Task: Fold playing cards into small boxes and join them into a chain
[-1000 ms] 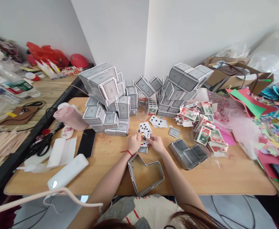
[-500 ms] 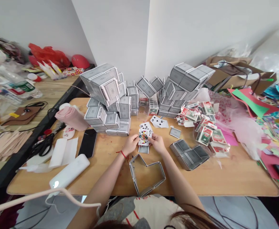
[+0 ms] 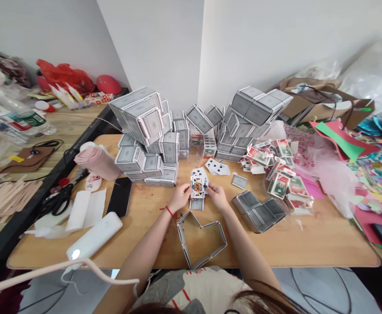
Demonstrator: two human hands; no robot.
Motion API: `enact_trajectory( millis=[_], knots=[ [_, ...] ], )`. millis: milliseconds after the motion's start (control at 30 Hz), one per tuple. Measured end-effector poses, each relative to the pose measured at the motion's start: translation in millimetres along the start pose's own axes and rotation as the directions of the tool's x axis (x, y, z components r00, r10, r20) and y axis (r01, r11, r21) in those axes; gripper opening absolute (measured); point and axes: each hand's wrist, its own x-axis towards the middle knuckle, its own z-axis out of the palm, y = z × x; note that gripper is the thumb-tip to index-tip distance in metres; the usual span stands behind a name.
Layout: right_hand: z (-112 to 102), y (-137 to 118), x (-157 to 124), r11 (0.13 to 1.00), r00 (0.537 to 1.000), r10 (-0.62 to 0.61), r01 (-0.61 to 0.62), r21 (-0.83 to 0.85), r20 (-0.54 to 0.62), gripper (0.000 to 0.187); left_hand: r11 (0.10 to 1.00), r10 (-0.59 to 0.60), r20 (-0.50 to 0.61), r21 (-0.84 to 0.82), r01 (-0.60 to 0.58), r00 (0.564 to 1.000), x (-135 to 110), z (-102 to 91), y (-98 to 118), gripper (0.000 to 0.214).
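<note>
Well, in the head view the landmark is an open, heart-shaped frame [image 3: 197,263] made of playing cards, standing on the wooden table [image 3: 145,248] close to the person's body. Just beyond the frame, the left hand [image 3: 179,197] pinches the left edge of a face card [image 3: 197,187] between thumb and fingers, a red cord [image 3: 170,212] round its wrist. The right hand [image 3: 218,197] has the same card pinched at its right edge, so the face card is held between the two, picture side up; whether more cards sit directly under it cannot be told. Between the face card and the frame, a patterned card [image 3: 196,205] lies back side up.

Farther beyond the frame, and slightly to its right, black-suited cards [image 3: 222,168] lie spread face up. To the right of the frame is a second heart-shaped piece [image 3: 259,213], its inside showing grey card backs, and past that a heap of red, white and green card boxes [image 3: 279,185]. Well beyond the frame on its left rises a tall stack of card-covered blocks [image 3: 129,158], with another stack [image 3: 251,104] opposite, on its right. Left of the frame lie a black phone [image 3: 119,196] and a white device [image 3: 94,237] with a cable.
</note>
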Motion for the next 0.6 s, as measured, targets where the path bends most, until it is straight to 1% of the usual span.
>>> enact_trajectory(
  millis=[67, 233, 300, 467, 533, 600],
  knots=[
    [-0.9, -0.5, -0.9, 1.000, 1.000, -0.015, 0.015, 0.009, 0.010, 0.030, 1.000, -0.015, 0.001, 0.005, 0.015, 1.000, 0.7, 0.1, -1.2, 0.027],
    [-0.3, 0.8, -2.5, 0.996, 0.997, -0.028, 0.022, -0.082, -0.077, 0.031, 0.999, -0.039, 0.027, -0.015, 0.039, 0.999, 2.0, -2.8, 0.8, 0.027],
    [0.7, 0.2, -3.7, 0.995, 0.995, -0.031, 0.022, -0.098, -0.091, 0.032, 0.999, -0.043, 0.037, -0.030, 0.044, 0.998, 1.7, -3.6, 2.6, 0.028],
    [-0.3, -1.2, -5.5, 0.995, 0.997, -0.072, 0.071, -0.077, -0.017, 0.029, 0.999, -0.029, 0.013, -0.024, 0.029, 0.999, -0.1, -1.6, 5.3, 0.028],
    [-1.6, 0.9, -5.1, 0.988, 0.995, -0.101, 0.099, -0.118, -0.006, 0.026, 1.000, -0.019, 0.008, -0.004, 0.019, 1.000, -0.3, -1.0, 5.2, 0.028],
    [-1.1, 4.3, -4.7, 0.968, 0.988, -0.145, 0.132, -0.214, -0.045, 0.025, 1.000, -0.005, 0.004, 0.029, 0.005, 1.000, -0.1, -1.2, 5.0, 0.028]
  ],
)
